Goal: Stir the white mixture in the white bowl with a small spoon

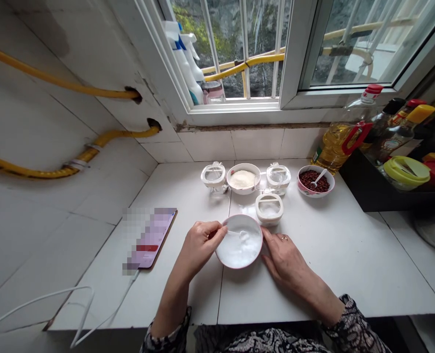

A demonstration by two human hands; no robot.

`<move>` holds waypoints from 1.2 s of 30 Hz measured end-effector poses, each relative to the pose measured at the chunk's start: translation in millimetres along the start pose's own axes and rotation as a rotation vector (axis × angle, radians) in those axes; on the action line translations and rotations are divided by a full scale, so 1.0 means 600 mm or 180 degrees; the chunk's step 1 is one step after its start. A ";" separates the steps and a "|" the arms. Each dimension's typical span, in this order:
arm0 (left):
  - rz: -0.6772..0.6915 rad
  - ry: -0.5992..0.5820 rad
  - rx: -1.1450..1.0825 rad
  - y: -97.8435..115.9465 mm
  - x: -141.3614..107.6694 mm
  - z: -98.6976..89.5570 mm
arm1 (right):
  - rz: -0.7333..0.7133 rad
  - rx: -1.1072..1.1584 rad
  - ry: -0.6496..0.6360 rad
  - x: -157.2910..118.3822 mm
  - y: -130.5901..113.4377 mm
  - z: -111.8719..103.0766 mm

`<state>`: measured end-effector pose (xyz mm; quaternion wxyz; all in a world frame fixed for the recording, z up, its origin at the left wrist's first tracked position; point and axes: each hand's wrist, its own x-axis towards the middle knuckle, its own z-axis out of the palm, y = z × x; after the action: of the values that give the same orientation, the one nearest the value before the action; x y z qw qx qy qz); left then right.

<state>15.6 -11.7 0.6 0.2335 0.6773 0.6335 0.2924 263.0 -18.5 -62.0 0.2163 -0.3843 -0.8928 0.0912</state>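
A bowl of fine white grains stands on the white tiled counter before me. My left hand pinches the handle of a small white spoon, whose head rests in the grains. Against the bowl's right side lies my right hand, fingers apart, steadying or touching the rim. Just behind stands a lidded clear jar. Farther back are a bowl of pale grains between two more jars, and a bowl of dark red beans with a white spoon in it.
A phone with a white charging cable lies at the left. An oil bottle and a black box of condiment bottles stand at the back right. The window sill holds spray bottles.
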 end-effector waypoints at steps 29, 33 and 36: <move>0.0015 -0.0091 -0.0209 -0.001 -0.001 0.006 | 0.0006 0.0024 -0.0017 0.000 0.001 0.002; -0.0143 -0.0104 -0.0396 -0.006 0.001 -0.005 | 0.0012 0.0048 -0.0033 0.000 0.000 -0.001; -0.0255 -0.0117 -0.0646 -0.008 0.005 -0.008 | -0.0003 0.0018 -0.0022 0.000 0.000 -0.001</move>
<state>8.7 -8.5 1.0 0.3240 0.6295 0.6228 0.3329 263.0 -18.5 -61.4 0.2144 -0.3829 -0.8935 0.0950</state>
